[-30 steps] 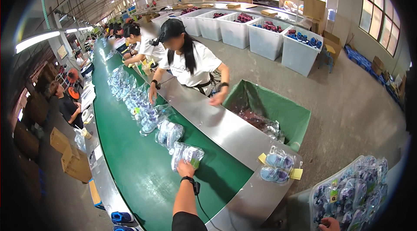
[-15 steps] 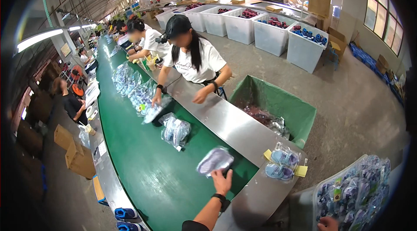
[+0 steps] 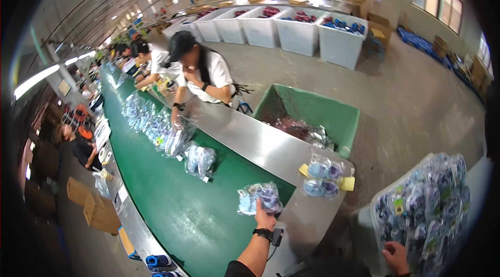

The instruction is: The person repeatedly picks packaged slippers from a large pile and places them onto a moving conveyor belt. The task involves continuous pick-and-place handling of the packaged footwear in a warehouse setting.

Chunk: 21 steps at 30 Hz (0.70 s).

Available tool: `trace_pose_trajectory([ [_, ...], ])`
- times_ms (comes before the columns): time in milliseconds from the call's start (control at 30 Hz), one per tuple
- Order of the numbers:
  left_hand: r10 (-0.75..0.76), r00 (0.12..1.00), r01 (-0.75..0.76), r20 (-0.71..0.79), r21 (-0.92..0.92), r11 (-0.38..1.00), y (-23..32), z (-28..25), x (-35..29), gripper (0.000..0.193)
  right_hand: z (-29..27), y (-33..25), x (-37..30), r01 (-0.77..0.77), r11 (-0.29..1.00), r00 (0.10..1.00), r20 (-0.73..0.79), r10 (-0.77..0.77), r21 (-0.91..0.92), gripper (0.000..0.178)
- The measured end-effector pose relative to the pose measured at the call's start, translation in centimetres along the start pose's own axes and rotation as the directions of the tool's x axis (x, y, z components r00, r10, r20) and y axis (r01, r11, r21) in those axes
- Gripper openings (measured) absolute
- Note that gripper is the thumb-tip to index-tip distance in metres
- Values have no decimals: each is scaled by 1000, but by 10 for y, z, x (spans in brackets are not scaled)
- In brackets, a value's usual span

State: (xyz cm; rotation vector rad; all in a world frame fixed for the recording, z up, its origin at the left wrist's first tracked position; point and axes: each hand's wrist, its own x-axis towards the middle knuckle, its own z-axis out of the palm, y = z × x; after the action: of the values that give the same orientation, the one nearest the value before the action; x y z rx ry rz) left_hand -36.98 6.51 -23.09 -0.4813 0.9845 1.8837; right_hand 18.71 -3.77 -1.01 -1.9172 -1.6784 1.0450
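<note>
My left hand (image 3: 264, 218) is clamped on a bag (image 3: 259, 198) by its near edge above the belt (image 3: 172, 209); that thin pinch could slip, while my right hand (image 3: 397, 256) rests on the bin (image 3: 416, 209), grip unclear.

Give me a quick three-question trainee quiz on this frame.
1. True or false: the left hand holds a clear bag over the green belt.
2. What is the right hand touching? A) the green bin B) the white tub of bagged pairs C) a cardboard box
3. What lies on the steel ledge beside the belt's end?

Key: 1 true; 2 B; 3 two bagged pairs on yellow cards.
</note>
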Motion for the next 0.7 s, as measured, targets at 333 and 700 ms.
trace_pose_trajectory([
  [333, -475, 717, 297, 510, 393, 870, 15, 98, -166, 72, -43, -72, 4, 347, 924, 927, -89, -363, -158, 36],
  [700, -838, 251, 266, 484, 798, 541, -109, 151, -316, 61, -99, -102, -22, 792, 494, 517, -35, -855, -359, 75],
])
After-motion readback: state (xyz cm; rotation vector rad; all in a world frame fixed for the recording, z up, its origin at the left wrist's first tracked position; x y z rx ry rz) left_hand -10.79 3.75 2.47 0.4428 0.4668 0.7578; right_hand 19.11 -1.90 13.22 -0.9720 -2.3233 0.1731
